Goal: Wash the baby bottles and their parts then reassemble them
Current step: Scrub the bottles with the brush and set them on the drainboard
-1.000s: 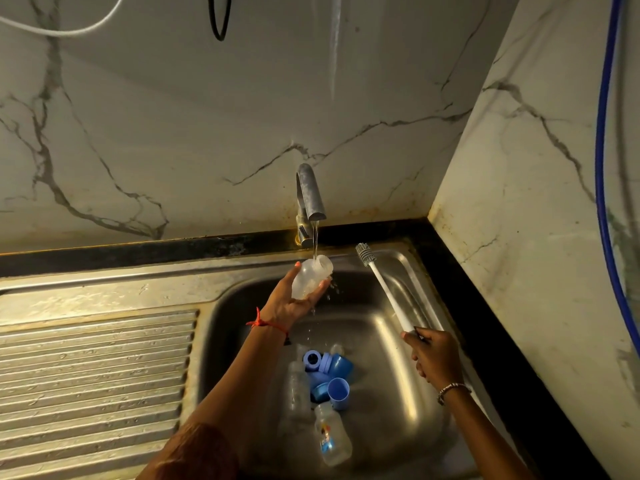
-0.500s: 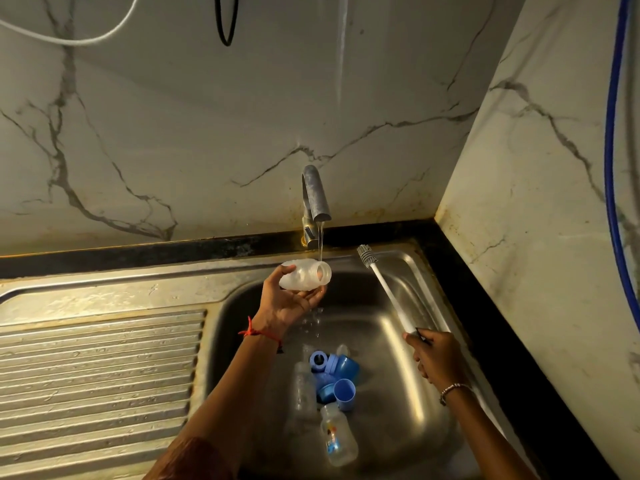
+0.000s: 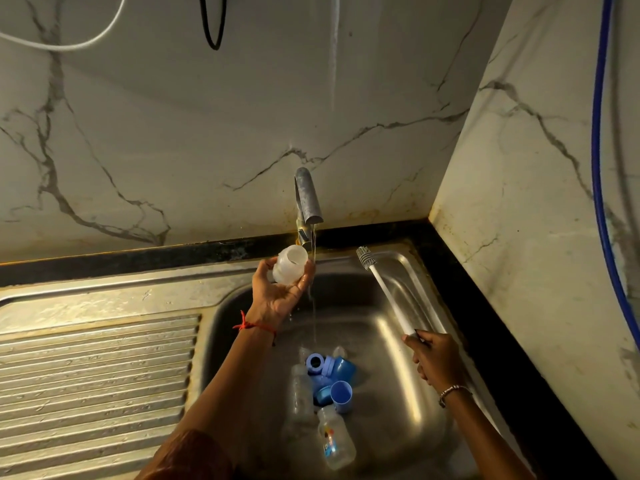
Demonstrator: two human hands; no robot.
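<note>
My left hand [image 3: 277,292] grips a small translucent baby bottle [image 3: 290,264] just left of the running tap [image 3: 307,199], mouth tilted up and to the right beside the water stream. My right hand [image 3: 434,358] holds the handle of a white bottle brush [image 3: 384,292], whose bristle head points up towards the sink's back rim. On the sink floor lie two clear bottles [image 3: 335,441] [image 3: 302,389], blue caps and rings [image 3: 329,370], a blue cup-shaped cap [image 3: 342,395] and a clear teat [image 3: 339,351].
The steel sink basin [image 3: 398,393] sits in a corner between marble walls. A ribbed steel drainboard [image 3: 93,386] lies to the left. A black counter edge [image 3: 502,341] runs along the right. A blue hose [image 3: 599,168] hangs on the right wall.
My left hand has turned the bottle from lying sideways under the stream to mouth-up, just left of the water. The right hand and brush have hardly moved.
</note>
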